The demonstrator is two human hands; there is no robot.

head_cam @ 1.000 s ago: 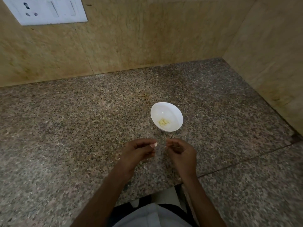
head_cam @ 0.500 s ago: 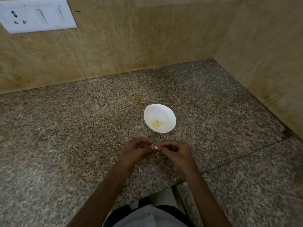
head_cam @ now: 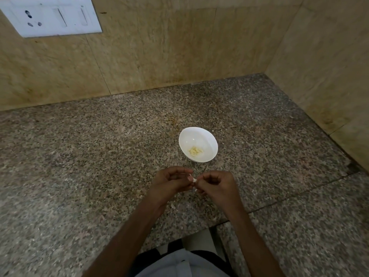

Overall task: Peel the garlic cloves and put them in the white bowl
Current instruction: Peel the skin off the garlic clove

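Both hands are pinching one garlic clove (head_cam: 194, 179) between them; the left hand (head_cam: 171, 181) is curling thumb and fingers onto its near-left end, and the right hand (head_cam: 214, 183) is closing its fingertips on the other end; the two sets of fingertips are meeting at the clove, with only a small pale sliver of it showing. Whether skin is lifting cannot be told at this size.

A second ago the hands were sitting slightly apart, the clove at the left fingertips alone; half a second ago they were closing in; now both are clamping on it. Judgement: peeling of this clove is getting under way, not finishing.

The clove is being held above the granite counter (head_cam: 79, 156), just on the near side of the white bowl (head_cam: 207, 136); the bowl is standing upright, apart from both hands. A small heap of peeled cloves (head_cam: 195, 151) is lying at its bottom, so part of the task is already done. No unpeeled stock is showing elsewhere.

Further out, a switch plate (head_cam: 52, 17) is sitting on the wall (head_cam: 179, 56), top left.
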